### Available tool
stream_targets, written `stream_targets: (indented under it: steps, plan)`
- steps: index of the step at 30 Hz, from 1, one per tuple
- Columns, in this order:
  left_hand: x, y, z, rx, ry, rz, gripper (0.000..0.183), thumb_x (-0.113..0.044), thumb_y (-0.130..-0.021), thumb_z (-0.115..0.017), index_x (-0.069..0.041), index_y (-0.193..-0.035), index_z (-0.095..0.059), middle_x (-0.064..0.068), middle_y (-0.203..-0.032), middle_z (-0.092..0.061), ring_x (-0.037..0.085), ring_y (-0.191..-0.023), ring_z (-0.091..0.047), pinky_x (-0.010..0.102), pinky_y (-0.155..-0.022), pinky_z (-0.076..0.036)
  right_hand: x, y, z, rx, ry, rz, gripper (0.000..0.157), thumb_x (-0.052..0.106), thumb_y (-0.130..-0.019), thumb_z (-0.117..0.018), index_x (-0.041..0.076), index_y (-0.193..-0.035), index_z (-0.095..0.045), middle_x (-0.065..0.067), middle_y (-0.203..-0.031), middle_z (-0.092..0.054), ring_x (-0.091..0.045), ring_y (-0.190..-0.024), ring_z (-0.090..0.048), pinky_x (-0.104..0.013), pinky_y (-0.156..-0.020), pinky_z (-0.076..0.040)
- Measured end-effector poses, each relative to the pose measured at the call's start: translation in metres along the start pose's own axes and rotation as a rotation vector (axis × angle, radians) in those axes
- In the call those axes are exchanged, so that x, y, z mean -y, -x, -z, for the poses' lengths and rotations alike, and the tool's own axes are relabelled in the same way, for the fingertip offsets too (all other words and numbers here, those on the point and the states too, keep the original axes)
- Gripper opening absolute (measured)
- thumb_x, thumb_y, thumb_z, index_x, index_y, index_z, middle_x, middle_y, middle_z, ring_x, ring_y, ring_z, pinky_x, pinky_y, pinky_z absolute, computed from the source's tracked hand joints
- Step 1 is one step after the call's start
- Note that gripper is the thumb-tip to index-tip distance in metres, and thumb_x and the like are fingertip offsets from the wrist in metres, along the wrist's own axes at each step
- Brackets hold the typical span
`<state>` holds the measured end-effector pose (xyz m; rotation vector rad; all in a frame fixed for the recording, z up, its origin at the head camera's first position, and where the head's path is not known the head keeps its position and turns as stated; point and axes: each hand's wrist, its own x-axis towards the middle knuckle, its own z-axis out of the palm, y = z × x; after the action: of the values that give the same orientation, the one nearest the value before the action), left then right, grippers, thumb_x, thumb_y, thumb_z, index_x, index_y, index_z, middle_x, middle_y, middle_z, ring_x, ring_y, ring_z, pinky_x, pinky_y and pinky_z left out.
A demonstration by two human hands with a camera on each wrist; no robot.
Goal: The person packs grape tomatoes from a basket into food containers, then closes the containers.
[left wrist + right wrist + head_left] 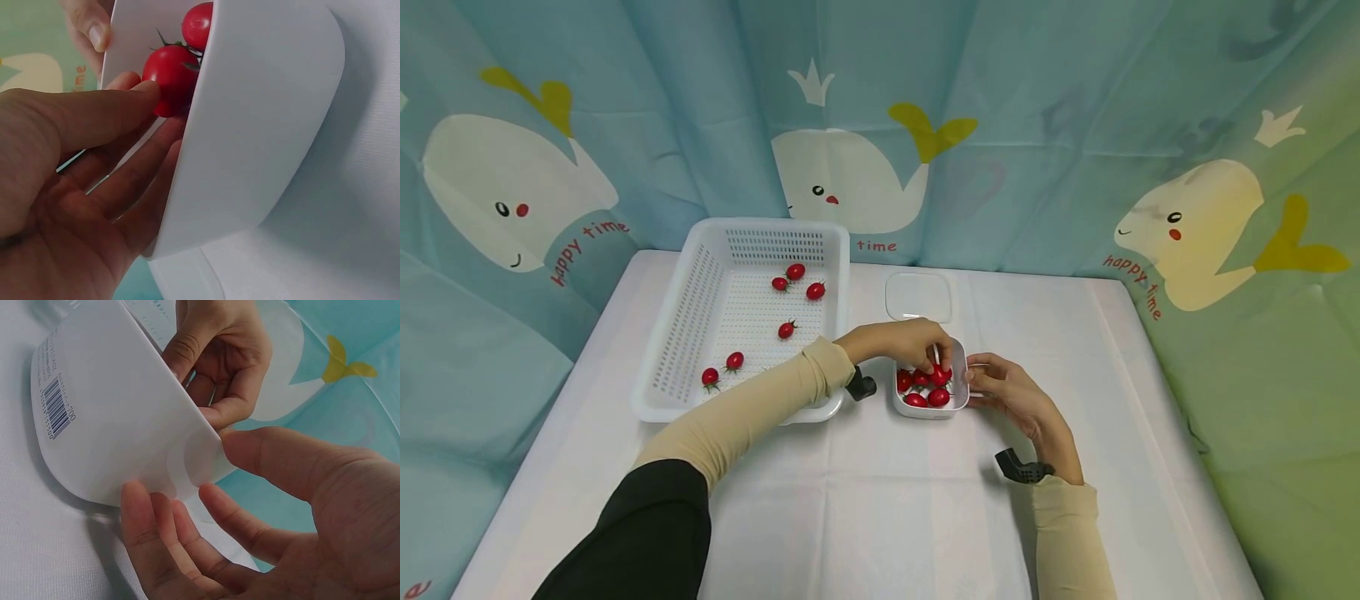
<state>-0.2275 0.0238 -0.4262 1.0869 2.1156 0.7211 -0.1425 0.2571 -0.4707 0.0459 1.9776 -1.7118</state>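
Observation:
My left hand reaches into a small white container and pinches a red cherry tomato between thumb and fingers. Several other cherry tomatoes lie in that container, some with green stems. At the container's right side is my right hand. Its fingertips touch the outer wall and its thumb lies at the rim, as the right wrist view shows. A printed barcode is on the container's outside. The left hand covers part of the container's back in the head view.
A large white perforated basket stands to the left with several cherry tomatoes spread over its floor. Behind the small container lies a translucent lid. The table has a white cloth, and a whale-print curtain hangs around it.

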Motion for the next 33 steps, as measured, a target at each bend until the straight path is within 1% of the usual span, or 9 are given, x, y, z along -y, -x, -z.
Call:
stream_targets:
  steps: [4, 7, 11, 15, 19, 25, 29, 33]
  plan:
    - [0.000, 0.000, 0.000, -0.006, -0.004, 0.003, 0.020, 0.006, -0.094, -0.068, -0.006, -0.109, -0.074, 0.009, -0.112, -0.074, 0.016, -0.098, -0.068, 0.021, -0.082, -0.055, 0.000, 0.000, 0.000, 0.000, 0.000, 0.004, 0.054, 0.018, -0.104, -0.064, -0.007, -0.146, -0.042, -0.008, -0.122, -0.063, -0.015, -0.105, -0.066, -0.031, -0.093, -0.060]
    - [-0.001, 0.001, 0.001, -0.012, -0.015, -0.003, 0.019, 0.004, -0.095, -0.068, -0.005, -0.111, -0.074, 0.009, -0.112, -0.074, 0.017, -0.098, -0.067, 0.022, -0.083, -0.055, 0.000, 0.000, -0.001, -0.009, -0.001, -0.001, 0.053, 0.017, -0.103, -0.064, -0.006, -0.145, -0.043, -0.007, -0.121, -0.063, -0.015, -0.105, -0.066, -0.031, -0.093, -0.060]
    - [-0.003, 0.003, 0.002, -0.022, -0.063, -0.011, 0.017, -0.001, -0.097, -0.068, -0.005, -0.113, -0.073, 0.008, -0.113, -0.074, 0.017, -0.102, -0.066, 0.024, -0.090, -0.054, 0.001, 0.000, -0.001, -0.011, 0.007, -0.006, 0.052, 0.018, -0.103, -0.065, -0.005, -0.145, -0.043, -0.006, -0.121, -0.062, -0.016, -0.105, -0.066, -0.031, -0.093, -0.060]
    - [-0.006, 0.010, 0.007, -0.033, -0.106, -0.008, 0.020, -0.006, -0.099, -0.067, -0.004, -0.118, -0.071, 0.008, -0.117, -0.073, 0.019, -0.110, -0.066, 0.028, -0.097, -0.054, 0.001, 0.000, 0.000, -0.007, 0.014, -0.007, 0.053, 0.018, -0.103, -0.064, -0.006, -0.146, -0.043, -0.007, -0.122, -0.063, -0.016, -0.106, -0.066, -0.032, -0.095, -0.060]
    - [-0.012, 0.021, 0.013, -0.052, -0.104, -0.006, 0.024, -0.009, -0.100, -0.067, -0.004, -0.123, -0.070, 0.007, -0.122, -0.072, 0.022, -0.116, -0.067, 0.031, -0.102, -0.053, 0.001, -0.001, -0.001, -0.015, 0.006, -0.015, 0.052, 0.018, -0.103, -0.064, -0.004, -0.145, -0.044, -0.006, -0.122, -0.062, -0.016, -0.105, -0.066, -0.031, -0.093, -0.060]
    - [-0.018, 0.039, 0.018, -0.094, -0.062, 0.008, 0.027, -0.011, -0.101, -0.067, -0.003, -0.126, -0.069, 0.011, -0.127, -0.071, 0.025, -0.118, -0.068, 0.033, -0.103, -0.054, 0.001, -0.001, -0.002, -0.025, 0.007, -0.020, 0.049, 0.017, -0.103, -0.064, -0.004, -0.144, -0.046, -0.005, -0.121, -0.062, -0.016, -0.104, -0.066, -0.031, -0.092, -0.061]
    - [-0.017, 0.053, 0.019, -0.150, -0.089, 0.027, 0.027, -0.014, -0.102, -0.066, -0.004, -0.127, -0.068, 0.011, -0.126, -0.072, 0.023, -0.115, -0.068, 0.034, -0.101, -0.055, 0.000, -0.001, -0.002, -0.025, 0.011, -0.019, 0.050, 0.017, -0.103, -0.064, -0.004, -0.145, -0.045, -0.006, -0.122, -0.063, -0.015, -0.104, -0.067, -0.031, -0.092, -0.061]
    - [-0.014, 0.067, 0.021, -0.226, -0.122, 0.048, 0.025, -0.014, -0.102, -0.063, -0.006, -0.126, -0.068, 0.010, -0.127, -0.073, 0.022, -0.113, -0.069, 0.036, -0.101, -0.055, 0.000, -0.002, -0.002, -0.026, 0.010, -0.015, 0.050, 0.016, -0.103, -0.064, -0.005, -0.145, -0.045, -0.006, -0.122, -0.062, -0.015, -0.103, -0.067, -0.031, -0.092, -0.061]
